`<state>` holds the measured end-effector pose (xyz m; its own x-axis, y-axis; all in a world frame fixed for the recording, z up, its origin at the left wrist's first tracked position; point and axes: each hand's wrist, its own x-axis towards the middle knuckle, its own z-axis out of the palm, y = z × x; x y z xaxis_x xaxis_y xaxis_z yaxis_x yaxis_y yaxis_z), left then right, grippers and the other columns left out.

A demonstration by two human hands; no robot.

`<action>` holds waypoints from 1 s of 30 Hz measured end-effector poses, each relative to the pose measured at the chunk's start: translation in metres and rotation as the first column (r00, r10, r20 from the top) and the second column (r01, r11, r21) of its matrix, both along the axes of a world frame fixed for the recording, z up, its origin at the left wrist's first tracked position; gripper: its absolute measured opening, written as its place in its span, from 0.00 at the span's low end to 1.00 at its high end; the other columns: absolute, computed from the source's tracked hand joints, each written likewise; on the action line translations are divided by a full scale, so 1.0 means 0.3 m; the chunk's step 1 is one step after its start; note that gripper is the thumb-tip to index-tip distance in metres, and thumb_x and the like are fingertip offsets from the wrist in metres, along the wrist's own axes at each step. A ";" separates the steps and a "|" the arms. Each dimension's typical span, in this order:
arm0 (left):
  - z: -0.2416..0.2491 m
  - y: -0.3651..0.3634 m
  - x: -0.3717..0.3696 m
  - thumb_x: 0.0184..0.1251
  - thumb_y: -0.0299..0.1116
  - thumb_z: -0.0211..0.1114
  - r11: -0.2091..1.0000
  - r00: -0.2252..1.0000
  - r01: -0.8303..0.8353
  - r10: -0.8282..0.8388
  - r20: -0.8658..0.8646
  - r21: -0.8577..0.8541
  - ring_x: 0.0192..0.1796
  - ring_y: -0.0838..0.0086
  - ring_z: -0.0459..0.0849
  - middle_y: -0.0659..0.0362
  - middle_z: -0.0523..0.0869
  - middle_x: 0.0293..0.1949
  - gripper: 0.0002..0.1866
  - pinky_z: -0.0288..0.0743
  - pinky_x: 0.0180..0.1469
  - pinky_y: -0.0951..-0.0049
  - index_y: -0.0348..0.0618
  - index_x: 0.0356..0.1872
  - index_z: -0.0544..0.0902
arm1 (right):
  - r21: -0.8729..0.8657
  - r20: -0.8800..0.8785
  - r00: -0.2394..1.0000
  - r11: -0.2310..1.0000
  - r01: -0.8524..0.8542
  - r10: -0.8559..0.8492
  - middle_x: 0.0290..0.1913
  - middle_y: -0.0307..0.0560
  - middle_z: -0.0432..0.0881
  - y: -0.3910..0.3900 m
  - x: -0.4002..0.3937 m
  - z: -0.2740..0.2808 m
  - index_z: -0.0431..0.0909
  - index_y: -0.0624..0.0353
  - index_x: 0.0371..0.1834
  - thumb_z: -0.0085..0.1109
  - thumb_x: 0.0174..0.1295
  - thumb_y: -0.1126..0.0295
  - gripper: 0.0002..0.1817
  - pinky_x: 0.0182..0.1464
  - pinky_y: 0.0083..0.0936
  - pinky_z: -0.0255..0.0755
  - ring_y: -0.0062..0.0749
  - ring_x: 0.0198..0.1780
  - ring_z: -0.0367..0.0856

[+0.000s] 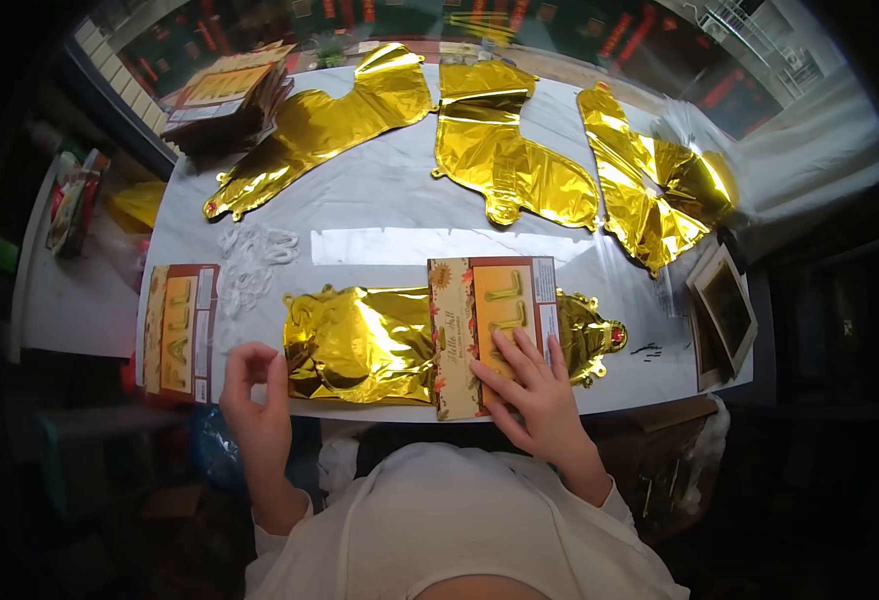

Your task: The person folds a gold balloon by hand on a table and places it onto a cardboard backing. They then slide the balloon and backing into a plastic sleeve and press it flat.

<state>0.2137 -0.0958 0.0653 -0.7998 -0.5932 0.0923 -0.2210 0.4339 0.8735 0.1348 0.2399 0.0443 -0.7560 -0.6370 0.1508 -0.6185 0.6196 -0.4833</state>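
My right hand [542, 405] lies flat with spread fingers on a printed packaging card [454, 345], which has "FALL" lettering in gold. Beneath the card is a folded gold foil balloon [359, 340], showing on both sides of it. To the left of that foil is my left hand [255, 415], raised at the table's front edge with thumb and fingers curled together. Whatever its fingertips may hold is too small to make out. Another printed card [177, 325] lies close by on the far left of the table.
Across the back of the table [369, 185] lie a curved gold foil balloon [329, 120], a second [499, 150] and a third [649, 180]. A card stack [224, 105] stands back left. White ribbon [256, 258] is bunched at left. Brown card pieces [724, 305] and black bits [647, 350] are right.
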 end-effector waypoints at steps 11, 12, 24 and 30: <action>0.198 0.650 -0.361 0.64 0.27 0.67 0.614 0.616 0.539 -0.754 -0.227 -0.577 0.32 0.62 0.85 0.56 0.78 0.35 0.11 0.79 0.31 0.63 0.43 0.46 0.80 | -0.001 -0.004 1.000 1.000 0.002 -0.002 0.75 0.55 0.74 0.027 0.003 -0.045 0.84 0.48 0.63 0.67 0.70 0.62 0.19 0.80 0.58 0.53 0.56 0.78 0.69; 0.141 0.721 -0.381 0.64 0.28 0.68 0.584 0.612 0.590 -0.774 -0.164 -0.558 0.32 0.63 0.85 0.56 0.76 0.34 0.12 0.79 0.31 0.64 0.43 0.47 0.79 | 0.043 0.036 0.999 0.999 0.022 -0.023 0.72 0.54 0.76 0.028 0.007 -0.058 0.84 0.49 0.62 0.67 0.70 0.62 0.18 0.77 0.56 0.57 0.54 0.75 0.71; -0.089 0.359 -0.236 0.78 0.33 0.60 0.688 0.807 0.546 -0.586 0.078 -0.478 0.77 0.43 0.71 0.38 0.72 0.75 0.30 0.66 0.77 0.49 0.32 0.76 0.69 | -0.187 0.018 1.000 0.982 -0.022 0.026 0.47 0.50 0.89 0.022 -0.017 -0.036 0.89 0.56 0.49 0.70 0.68 0.66 0.10 0.57 0.44 0.78 0.50 0.51 0.87; -0.166 0.386 -0.243 0.81 0.42 0.58 0.549 0.773 0.628 -0.524 0.359 -0.551 0.87 0.46 0.54 0.41 0.57 0.86 0.39 0.43 0.85 0.39 0.32 0.84 0.58 | -0.130 -0.039 0.999 0.992 0.005 -0.010 0.47 0.47 0.89 0.028 0.001 -0.052 0.90 0.53 0.49 0.71 0.68 0.62 0.12 0.55 0.45 0.78 0.48 0.50 0.87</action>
<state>0.1409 0.0199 0.0155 -0.9821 0.1533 0.1095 0.1820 0.9227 0.3398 0.1350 0.2483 0.0285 -0.7528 -0.6042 0.2610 -0.6338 0.5584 -0.5353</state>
